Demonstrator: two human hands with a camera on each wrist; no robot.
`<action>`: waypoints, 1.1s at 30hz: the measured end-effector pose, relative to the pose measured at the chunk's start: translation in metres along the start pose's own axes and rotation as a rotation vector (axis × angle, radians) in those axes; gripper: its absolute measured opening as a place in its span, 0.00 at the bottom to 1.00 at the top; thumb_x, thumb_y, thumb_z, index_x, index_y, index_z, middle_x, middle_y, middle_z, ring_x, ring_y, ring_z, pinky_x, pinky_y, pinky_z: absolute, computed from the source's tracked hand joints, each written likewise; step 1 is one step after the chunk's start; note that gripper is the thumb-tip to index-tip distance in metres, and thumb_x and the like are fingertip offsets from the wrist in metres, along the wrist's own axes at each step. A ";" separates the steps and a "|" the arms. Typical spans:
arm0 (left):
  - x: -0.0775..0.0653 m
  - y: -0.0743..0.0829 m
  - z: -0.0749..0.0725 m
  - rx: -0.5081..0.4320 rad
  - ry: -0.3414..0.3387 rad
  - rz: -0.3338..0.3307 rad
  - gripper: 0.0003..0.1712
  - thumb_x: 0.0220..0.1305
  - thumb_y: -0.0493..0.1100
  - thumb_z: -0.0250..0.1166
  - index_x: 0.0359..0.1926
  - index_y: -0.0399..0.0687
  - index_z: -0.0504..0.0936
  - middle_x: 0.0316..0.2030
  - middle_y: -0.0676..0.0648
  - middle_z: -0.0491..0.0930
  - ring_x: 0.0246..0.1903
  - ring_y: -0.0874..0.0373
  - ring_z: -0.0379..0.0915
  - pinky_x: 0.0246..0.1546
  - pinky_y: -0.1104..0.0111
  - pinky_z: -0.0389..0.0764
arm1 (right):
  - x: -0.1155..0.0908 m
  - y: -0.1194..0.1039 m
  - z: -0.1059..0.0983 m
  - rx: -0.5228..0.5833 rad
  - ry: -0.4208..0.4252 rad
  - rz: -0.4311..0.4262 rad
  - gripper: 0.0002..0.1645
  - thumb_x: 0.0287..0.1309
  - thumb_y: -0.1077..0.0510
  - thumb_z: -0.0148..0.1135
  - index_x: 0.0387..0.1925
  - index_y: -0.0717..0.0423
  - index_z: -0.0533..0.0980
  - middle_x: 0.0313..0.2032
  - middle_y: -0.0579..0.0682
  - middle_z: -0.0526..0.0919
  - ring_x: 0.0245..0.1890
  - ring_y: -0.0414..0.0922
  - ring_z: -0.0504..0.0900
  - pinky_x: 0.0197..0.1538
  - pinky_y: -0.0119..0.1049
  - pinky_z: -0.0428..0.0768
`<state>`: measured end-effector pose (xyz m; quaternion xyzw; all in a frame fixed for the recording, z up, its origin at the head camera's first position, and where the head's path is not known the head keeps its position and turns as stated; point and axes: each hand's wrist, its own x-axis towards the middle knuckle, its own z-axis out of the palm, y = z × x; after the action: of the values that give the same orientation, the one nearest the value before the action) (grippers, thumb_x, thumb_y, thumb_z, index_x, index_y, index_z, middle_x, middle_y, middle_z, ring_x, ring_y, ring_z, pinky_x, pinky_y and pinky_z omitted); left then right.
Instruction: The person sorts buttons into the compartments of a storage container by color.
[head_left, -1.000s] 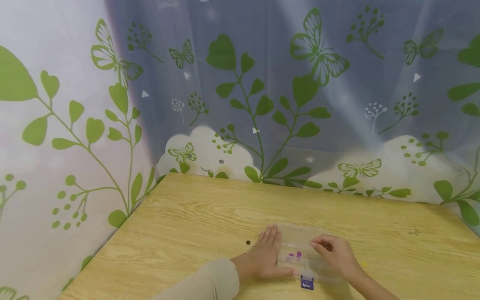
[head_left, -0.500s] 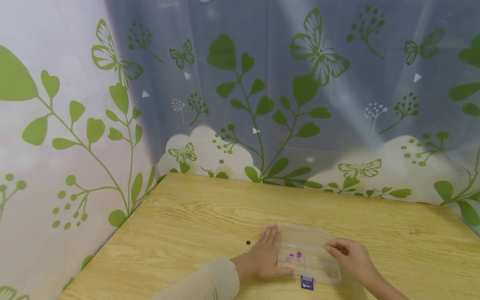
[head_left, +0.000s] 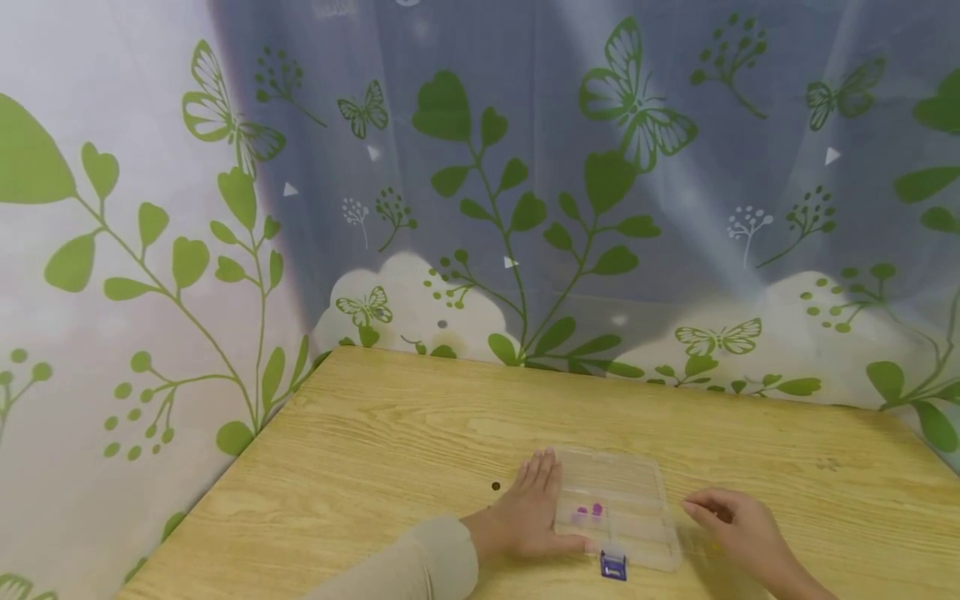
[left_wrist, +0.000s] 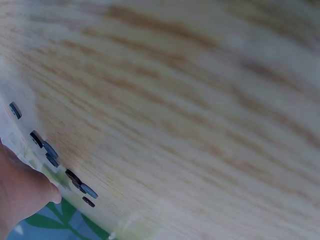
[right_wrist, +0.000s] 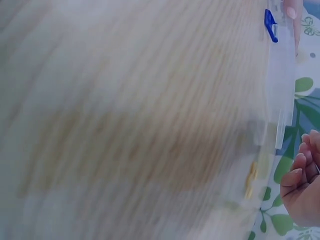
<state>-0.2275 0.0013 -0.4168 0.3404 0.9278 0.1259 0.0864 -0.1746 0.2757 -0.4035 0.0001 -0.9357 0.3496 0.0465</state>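
A clear plastic box (head_left: 630,475) with a blue latch (head_left: 613,566) lies on the table, and small purple pieces (head_left: 597,509) sit in one of its compartments. Against its left side my left hand (head_left: 525,512) rests with straight fingers, the thumb along the front edge. My right hand (head_left: 738,525) is just right of the box, apart from it. Its fingers are loosely curled, and nothing shows between them in the right wrist view. Yellow pieces (right_wrist: 251,179) lie on the table close to that hand, partly hidden under it in the head view.
Several dark, button-like discs (left_wrist: 51,150) lie near my left hand in the left wrist view. One dark disc (head_left: 496,486) shows left of that hand in the head view. A patterned curtain (head_left: 480,192) hangs behind the wood-grain table (head_left: 390,433).
My right hand has moved right, from above the box to beyond its right edge. The left hand and the box have stayed in place.
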 end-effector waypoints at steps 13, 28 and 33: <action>0.000 -0.001 0.002 -0.007 -0.003 -0.001 0.62 0.55 0.77 0.46 0.71 0.35 0.40 0.72 0.35 0.35 0.72 0.44 0.30 0.72 0.58 0.42 | -0.005 0.022 -0.010 -0.025 -0.048 0.119 0.19 0.63 0.53 0.56 0.46 0.64 0.78 0.39 0.55 0.85 0.27 0.30 0.77 0.32 0.27 0.76; 0.000 -0.003 0.002 -0.017 -0.009 -0.002 0.62 0.55 0.77 0.46 0.71 0.35 0.39 0.72 0.36 0.34 0.72 0.44 0.29 0.72 0.57 0.40 | -0.011 0.041 -0.010 -0.074 -0.063 0.141 0.23 0.61 0.51 0.57 0.48 0.66 0.76 0.34 0.48 0.81 0.26 0.29 0.70 0.30 0.26 0.73; 0.000 -0.001 0.002 -0.024 -0.014 -0.006 0.62 0.55 0.77 0.46 0.71 0.35 0.39 0.72 0.36 0.34 0.72 0.44 0.29 0.72 0.58 0.41 | -0.012 0.044 -0.011 -0.079 -0.078 0.151 0.23 0.62 0.51 0.57 0.48 0.67 0.76 0.32 0.45 0.80 0.25 0.30 0.68 0.28 0.27 0.72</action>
<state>-0.2281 0.0006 -0.4187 0.3375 0.9266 0.1345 0.0972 -0.1628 0.3154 -0.4254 -0.0588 -0.9472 0.3148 -0.0167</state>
